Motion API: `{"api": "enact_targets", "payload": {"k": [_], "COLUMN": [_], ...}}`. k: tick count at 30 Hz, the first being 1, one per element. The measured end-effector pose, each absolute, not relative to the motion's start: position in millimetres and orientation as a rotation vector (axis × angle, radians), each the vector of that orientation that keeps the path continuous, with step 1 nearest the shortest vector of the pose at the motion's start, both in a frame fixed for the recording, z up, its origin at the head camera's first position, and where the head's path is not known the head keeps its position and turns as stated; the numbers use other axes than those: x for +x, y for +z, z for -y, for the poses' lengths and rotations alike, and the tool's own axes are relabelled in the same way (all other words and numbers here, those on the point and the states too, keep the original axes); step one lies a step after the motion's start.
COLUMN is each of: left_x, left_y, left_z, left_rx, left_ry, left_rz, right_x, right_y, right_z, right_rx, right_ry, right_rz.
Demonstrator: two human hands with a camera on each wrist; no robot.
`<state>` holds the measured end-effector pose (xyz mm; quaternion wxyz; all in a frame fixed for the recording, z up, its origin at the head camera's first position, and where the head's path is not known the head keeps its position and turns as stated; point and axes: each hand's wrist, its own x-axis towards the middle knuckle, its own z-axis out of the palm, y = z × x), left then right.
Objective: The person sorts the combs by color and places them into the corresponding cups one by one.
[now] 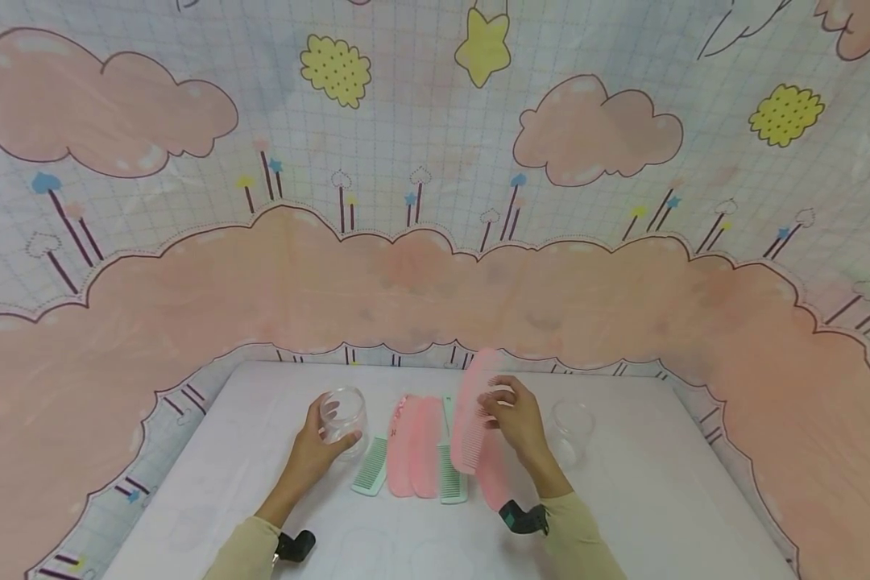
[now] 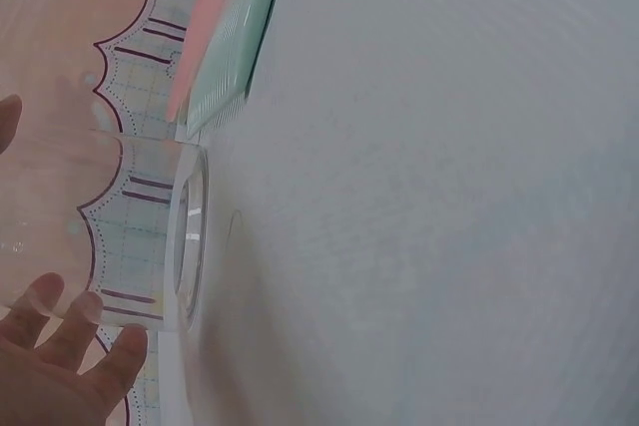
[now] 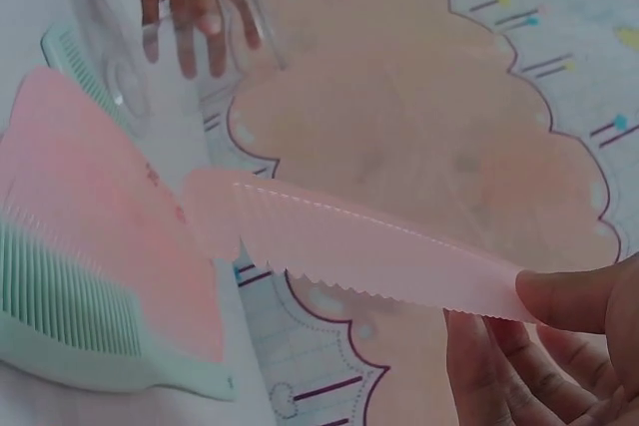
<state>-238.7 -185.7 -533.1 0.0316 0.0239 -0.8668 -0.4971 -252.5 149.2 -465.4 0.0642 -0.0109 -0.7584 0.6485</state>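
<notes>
My left hand (image 1: 313,445) holds a clear jar (image 1: 348,412), fingers on one side and thumb on the other; the jar's round base (image 2: 192,236) shows in the left wrist view. In my right hand (image 1: 516,415) a pink comb (image 1: 470,423) is pinched between thumb and fingers, raised over the table with its teeth towards the palm. Below lie two pink combs (image 1: 402,451) side by side, a green comb (image 1: 371,470) near the jar and another green comb (image 1: 453,479) partly behind the raised one. One more pink comb (image 1: 493,479) lies under my right hand.
A second clear jar (image 1: 573,431) stands to the right of my right hand. All of this is on a white table (image 1: 623,499). Behind its far edge hangs a cloth (image 1: 435,298) printed with clouds and stars. Each wrist wears a black device (image 1: 296,546).
</notes>
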Motion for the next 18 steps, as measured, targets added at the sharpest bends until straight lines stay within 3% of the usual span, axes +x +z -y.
{"api": "enact_targets", "payload": {"k": [18], "left_x": [-238], "left_y": [-535], "left_z": [186], "left_rx": [0.064], "left_ry": [-1.522], "left_rz": [2.668], "right_x": [-257], "right_y": [-442], "right_z": [-125], "right_rx": [0.082], "right_ry": [2.032], "right_rz": [2.188]}}
